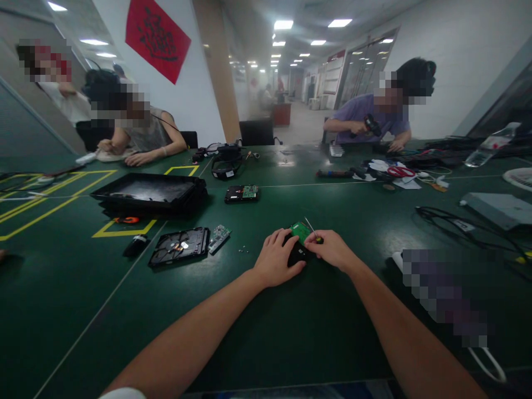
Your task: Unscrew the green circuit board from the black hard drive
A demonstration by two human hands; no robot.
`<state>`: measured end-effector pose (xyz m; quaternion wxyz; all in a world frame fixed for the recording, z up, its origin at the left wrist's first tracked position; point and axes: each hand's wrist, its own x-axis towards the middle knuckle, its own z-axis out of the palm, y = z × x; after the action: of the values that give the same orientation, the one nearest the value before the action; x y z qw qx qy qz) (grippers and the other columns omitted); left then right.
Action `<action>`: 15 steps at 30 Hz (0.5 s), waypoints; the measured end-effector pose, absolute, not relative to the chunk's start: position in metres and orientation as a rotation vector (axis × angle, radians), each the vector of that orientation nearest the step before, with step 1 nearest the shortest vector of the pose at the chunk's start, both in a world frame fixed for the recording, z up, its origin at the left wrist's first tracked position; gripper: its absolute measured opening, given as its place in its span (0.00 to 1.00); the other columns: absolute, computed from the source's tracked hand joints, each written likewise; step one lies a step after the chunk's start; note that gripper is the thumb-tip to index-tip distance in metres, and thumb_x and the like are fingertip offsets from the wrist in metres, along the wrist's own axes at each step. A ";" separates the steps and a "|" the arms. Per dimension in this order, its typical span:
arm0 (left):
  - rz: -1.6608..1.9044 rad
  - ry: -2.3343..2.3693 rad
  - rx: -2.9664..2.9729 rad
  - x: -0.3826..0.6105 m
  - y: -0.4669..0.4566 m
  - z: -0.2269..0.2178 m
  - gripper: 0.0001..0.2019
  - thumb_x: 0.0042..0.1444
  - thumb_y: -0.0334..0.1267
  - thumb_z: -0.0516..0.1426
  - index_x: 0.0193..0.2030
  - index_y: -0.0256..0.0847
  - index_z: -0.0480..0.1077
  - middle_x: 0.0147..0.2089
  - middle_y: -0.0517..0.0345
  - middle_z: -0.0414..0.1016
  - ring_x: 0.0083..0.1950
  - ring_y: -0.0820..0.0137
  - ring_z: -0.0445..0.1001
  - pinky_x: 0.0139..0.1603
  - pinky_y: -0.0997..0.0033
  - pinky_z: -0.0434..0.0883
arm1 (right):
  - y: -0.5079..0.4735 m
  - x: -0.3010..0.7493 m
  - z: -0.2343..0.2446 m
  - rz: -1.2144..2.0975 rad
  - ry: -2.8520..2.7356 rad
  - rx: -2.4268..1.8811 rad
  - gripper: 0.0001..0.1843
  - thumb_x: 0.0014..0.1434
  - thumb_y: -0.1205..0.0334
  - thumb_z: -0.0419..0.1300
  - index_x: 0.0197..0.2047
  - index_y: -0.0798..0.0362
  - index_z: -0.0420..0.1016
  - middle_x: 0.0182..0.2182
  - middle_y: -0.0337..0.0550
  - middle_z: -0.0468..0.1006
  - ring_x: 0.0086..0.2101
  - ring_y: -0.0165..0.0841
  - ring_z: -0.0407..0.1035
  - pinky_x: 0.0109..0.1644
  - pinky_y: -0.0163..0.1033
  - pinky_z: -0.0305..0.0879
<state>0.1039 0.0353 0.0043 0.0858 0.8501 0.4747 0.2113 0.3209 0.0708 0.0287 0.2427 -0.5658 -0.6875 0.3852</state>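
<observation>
1. The desk carries everything; the working spot is straight ahead of the person, just past the two wrists.
2. The tray stands well apart, far to the left.
3. The case lies on the left too, apart from the hands, with a loose card just beside its right end.
4. The left hand is spread palm-down over the left side of the drive, fingers pointing away, seemingly steadying it rather than gripping. The right hand comes in from the right, its fingertips pinched on the screwdriver.
5. The drive lies on the desk beneath the left fingers and thumb, just left of the right fingertips. Its long axis seems to run away from the person, but too much is covered to be sure.
6. The green board shows at the drive's far end; the right hand is nearer its right edge, the left hand its left.
7. The screwdriver slants away and leftward; whether its tip touches the board I cannot tell.
8. Tiny bits, perhaps screws, lie left of the left hand.
</observation>
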 end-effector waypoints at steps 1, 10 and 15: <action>0.629 1.417 2.534 0.104 0.035 0.004 0.36 0.60 0.56 0.62 0.72 0.48 0.60 0.74 0.46 0.58 0.75 0.45 0.54 0.73 0.38 0.59 | 0.071 0.321 0.028 1.037 -1.894 -1.541 0.08 0.60 0.57 0.65 0.38 0.53 0.80 0.31 0.41 0.80 0.26 0.29 0.71 0.29 0.34 0.64; 0.613 1.409 2.541 0.103 0.035 0.006 0.36 0.60 0.56 0.61 0.72 0.48 0.59 0.74 0.46 0.58 0.75 0.45 0.55 0.72 0.38 0.59 | 0.072 0.322 0.024 1.028 -1.873 -1.547 0.09 0.60 0.56 0.65 0.39 0.52 0.80 0.31 0.41 0.81 0.26 0.30 0.71 0.30 0.35 0.65; 0.605 1.404 2.542 0.103 0.035 0.007 0.36 0.61 0.56 0.61 0.72 0.48 0.59 0.74 0.46 0.58 0.75 0.45 0.54 0.72 0.37 0.59 | 0.072 0.322 0.027 1.048 -1.877 -1.559 0.08 0.59 0.57 0.66 0.38 0.52 0.81 0.29 0.41 0.80 0.26 0.30 0.71 0.29 0.35 0.64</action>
<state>0.1032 0.0353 0.0066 0.0874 0.8536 0.4715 0.2033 0.3218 0.0715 0.0273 0.2408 -0.5698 -0.6861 0.3830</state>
